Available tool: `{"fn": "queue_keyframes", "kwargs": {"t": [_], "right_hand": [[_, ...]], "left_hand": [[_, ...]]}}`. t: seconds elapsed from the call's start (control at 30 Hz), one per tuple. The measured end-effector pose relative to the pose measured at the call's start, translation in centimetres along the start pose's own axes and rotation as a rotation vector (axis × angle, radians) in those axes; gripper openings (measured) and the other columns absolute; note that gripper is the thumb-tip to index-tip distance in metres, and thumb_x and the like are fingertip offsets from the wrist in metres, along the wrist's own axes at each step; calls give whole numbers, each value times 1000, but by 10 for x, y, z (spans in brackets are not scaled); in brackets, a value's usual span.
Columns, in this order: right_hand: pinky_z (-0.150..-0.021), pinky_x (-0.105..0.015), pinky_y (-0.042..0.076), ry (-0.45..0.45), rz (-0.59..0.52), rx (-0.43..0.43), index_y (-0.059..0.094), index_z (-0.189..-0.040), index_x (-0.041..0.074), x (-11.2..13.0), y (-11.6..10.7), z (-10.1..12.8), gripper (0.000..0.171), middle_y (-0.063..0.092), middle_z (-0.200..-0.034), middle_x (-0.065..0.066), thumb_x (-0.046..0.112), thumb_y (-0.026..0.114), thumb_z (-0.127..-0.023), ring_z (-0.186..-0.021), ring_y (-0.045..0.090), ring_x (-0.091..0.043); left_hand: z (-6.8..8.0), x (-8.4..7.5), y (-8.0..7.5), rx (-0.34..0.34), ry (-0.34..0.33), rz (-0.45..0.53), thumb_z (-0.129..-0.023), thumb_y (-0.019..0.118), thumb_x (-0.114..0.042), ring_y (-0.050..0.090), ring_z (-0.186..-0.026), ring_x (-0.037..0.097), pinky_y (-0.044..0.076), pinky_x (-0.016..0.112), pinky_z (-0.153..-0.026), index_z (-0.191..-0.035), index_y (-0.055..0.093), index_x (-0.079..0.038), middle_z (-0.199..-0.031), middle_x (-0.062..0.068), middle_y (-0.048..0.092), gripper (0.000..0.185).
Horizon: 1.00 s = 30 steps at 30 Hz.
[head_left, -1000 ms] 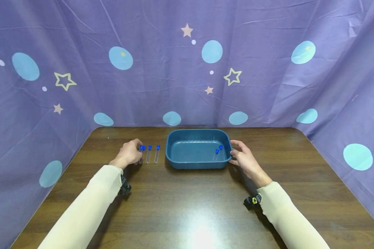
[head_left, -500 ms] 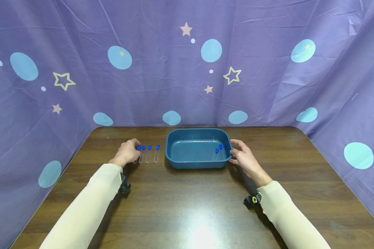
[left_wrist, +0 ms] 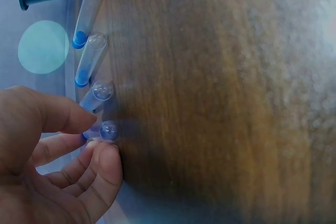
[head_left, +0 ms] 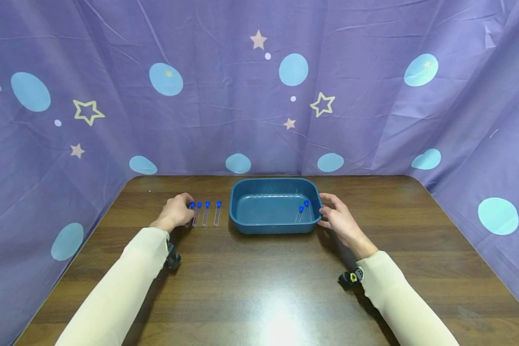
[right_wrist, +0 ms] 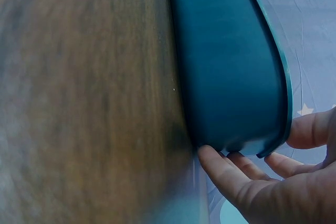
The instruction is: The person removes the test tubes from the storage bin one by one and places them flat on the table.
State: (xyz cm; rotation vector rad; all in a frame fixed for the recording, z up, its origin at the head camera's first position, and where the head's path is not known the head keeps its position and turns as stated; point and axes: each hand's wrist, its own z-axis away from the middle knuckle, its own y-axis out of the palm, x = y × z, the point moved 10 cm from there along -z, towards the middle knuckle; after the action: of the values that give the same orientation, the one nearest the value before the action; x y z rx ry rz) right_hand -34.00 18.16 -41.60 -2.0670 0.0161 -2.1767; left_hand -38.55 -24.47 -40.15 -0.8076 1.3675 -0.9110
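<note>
- Purple star-and-dot curtain [head_left: 259, 120] backs a dark wood desk [head_left: 268, 288].
- Left hand [head_left: 176, 211] sits at the outer end of a row of four blue-capped test tubes [head_left: 204, 214] lying side by side on the desk, just left of the teal tray [head_left: 242, 226].
- Left fingers [left_wrist: 65, 116] and thumb pinch the outermost test tube [left_wrist: 105, 131] near its rounded end; it is not lifted yet, as far as I can tell.
- Right hand [head_left: 339, 221] rests on the tray's right wall, fingers [right_wrist: 226, 174] loosely spread and curled under the rim.
- Two more tubes [head_left: 303, 211] lie inside the tray, right side.
- Handling: the tube looks light, stiff, smooth, likely to roll and slip; possibly breakable. Best pinched mid-body, not by the cap.
- Versus a second ago: left hand has slid slightly outward, uncovering tube caps; right hand and tray unchanged.
</note>
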Motion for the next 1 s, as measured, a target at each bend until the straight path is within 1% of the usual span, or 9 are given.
{"fn": "queue_keyframes", "kwargs": {"t": [0.17, 0.27, 0.33, 0.47, 0.53, 0.63, 0.77, 0.83, 1.0], "right_hand": [[-95, -51, 44, 1, -5, 0, 30, -144, 1, -1, -1, 0, 49, 36, -136, -30, 3, 38, -96, -119, 46, -43], [-95, -51, 44, 4, -7, -1, 29, -144, 2, -1, -1, -1, 49, 37, -136, -30, 3, 38, -96, -119, 46, -43], [-95, -50, 44, 5, -10, -3, 29, -145, 2, -1, -1, -1, 49, 37, -136, -30, 3, 38, -96, -119, 46, -43], [-95, -50, 44, 3, -13, -1, 29, -145, 2, 0, 0, 0, 49, 36, -136, -30, 3, 38, -96, -119, 46, -43], [-95, -51, 44, 1, -12, 1, 29, -145, 2, 0, 0, 0, 49, 36, -136, -30, 3, 38, -96, -119, 46, -43], [-95, -51, 43, -1, -11, 3, 29, -145, 2, -1, 0, 0, 49, 36, -137, -29, 3, 38, -96, -119, 46, -43], [-96, -52, 43, 0, -12, 3, 29, -145, 2, -1, 0, 0, 50, 36, -137, -30, 3, 38, -96, -119, 46, -43], [-96, -52, 43, 3, -13, 1, 29, -145, 2, -1, 0, 0, 50, 36, -136, -30, 3, 38, -96, -119, 46, -43], [-95, -51, 44, 5, -14, -4, 29, -145, 2, -1, 0, 0, 50, 36, -137, -30, 2, 38, -96, -119, 46, -43]], "left_hand": [[2, 1, 1, 14, -18, 17, -84, 57, -12, 56, -92, 38, 46, 51, -79, -127, 50, 1, -118, 27, 57, 46], [3, 2, 0, 14, -25, 25, -86, 56, -14, 58, -86, 35, 46, 47, -76, -128, 50, 1, -113, 26, 60, 46], [4, 2, 0, 15, -26, 32, -86, 56, -15, 59, -81, 33, 47, 45, -73, -128, 49, 2, -106, 24, 62, 46], [4, 4, -1, 16, -33, 38, -87, 56, -16, 61, -71, 27, 46, 42, -71, -129, 49, 3, -88, 17, 65, 47], [4, 5, -1, 18, -39, 45, -87, 56, -16, 61, -66, 24, 46, 41, -70, -129, 48, 3, -82, 15, 65, 47], [4, 6, -1, 11, -44, 44, -88, 57, -18, 61, -67, 24, 47, 41, -70, -129, 49, 3, -86, 16, 66, 47], [5, 7, -3, -6, -43, 27, -88, 59, -20, 60, -79, 31, 46, 46, -75, -127, 50, 3, -102, 22, 63, 46], [5, 7, -3, -9, -41, 23, -88, 59, -20, 59, -83, 33, 46, 48, -77, -127, 51, 3, -106, 24, 62, 46], [6, 8, -5, -19, -30, 20, -87, 59, -20, 60, -84, 34, 46, 48, -78, -126, 51, 3, -102, 23, 63, 46]]}}
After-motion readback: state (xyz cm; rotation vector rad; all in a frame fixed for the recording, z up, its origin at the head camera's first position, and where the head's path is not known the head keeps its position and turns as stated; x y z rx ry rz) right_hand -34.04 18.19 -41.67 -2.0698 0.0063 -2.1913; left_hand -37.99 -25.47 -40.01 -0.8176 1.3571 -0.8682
